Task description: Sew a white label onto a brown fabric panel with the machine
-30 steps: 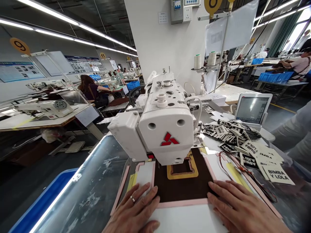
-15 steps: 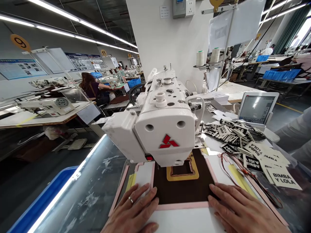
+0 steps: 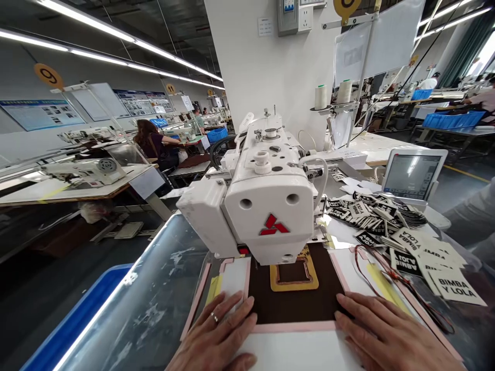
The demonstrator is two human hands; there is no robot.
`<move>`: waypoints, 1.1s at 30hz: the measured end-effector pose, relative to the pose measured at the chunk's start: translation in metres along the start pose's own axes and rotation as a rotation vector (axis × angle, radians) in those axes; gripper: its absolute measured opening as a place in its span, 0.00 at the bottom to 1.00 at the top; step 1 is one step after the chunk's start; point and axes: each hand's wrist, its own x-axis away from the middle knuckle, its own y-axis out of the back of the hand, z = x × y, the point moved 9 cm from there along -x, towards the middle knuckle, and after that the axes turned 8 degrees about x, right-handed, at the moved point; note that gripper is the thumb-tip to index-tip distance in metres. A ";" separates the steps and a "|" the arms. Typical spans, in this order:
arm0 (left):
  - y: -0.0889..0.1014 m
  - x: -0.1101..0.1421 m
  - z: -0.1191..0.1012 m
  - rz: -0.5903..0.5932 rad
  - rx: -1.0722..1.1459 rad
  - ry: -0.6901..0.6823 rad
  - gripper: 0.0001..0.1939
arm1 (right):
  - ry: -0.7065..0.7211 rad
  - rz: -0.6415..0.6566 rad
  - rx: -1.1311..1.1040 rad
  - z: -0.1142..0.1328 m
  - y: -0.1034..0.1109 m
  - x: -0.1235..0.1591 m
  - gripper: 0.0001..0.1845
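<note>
Both hands lie on a white template board edged with pink strips. My left hand rests flat, fingers stretched, its fingertips at the left edge of a dark brown fabric piece. On the opposite edge lies my right hand, palm down with fingers extended, fingertips touching the brown piece's border. A yellow rectangular frame sits on the fabric under the head of a white sewing machine with a red emblem. The needle area is hidden behind the machine head.
Black and white labels are heaped at the right, near reddish cords and a tablet-like screen. A blue bin stands low at the left. Thread cones stand behind. A person sits at another machine.
The view has shifted slightly, so the whole scene sits a little further right and lower. Both hands keep their places on the board.
</note>
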 end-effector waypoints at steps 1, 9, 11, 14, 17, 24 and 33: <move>0.001 -0.001 0.002 0.005 -0.008 0.010 0.25 | -0.003 0.003 -0.003 -0.001 0.001 0.000 0.19; -0.018 -0.005 0.028 0.071 0.118 0.058 0.19 | -0.119 -0.018 -0.042 -0.006 0.016 -0.009 0.21; -0.021 -0.004 0.031 0.067 0.113 0.076 0.19 | -0.113 -0.020 -0.026 -0.005 0.017 -0.009 0.22; -0.019 -0.002 0.031 0.049 0.215 0.126 0.19 | -0.063 0.003 0.024 -0.001 0.012 -0.007 0.20; -0.014 -0.003 0.025 0.068 0.332 0.126 0.16 | 0.037 -0.015 0.131 0.008 0.002 -0.001 0.20; -0.006 -0.006 0.020 0.117 0.422 0.151 0.12 | 0.014 -0.117 0.081 0.013 -0.022 0.016 0.20; -0.033 -0.021 0.056 -0.067 -0.007 0.028 0.26 | -0.284 -0.139 -0.095 -0.012 0.007 -0.005 0.25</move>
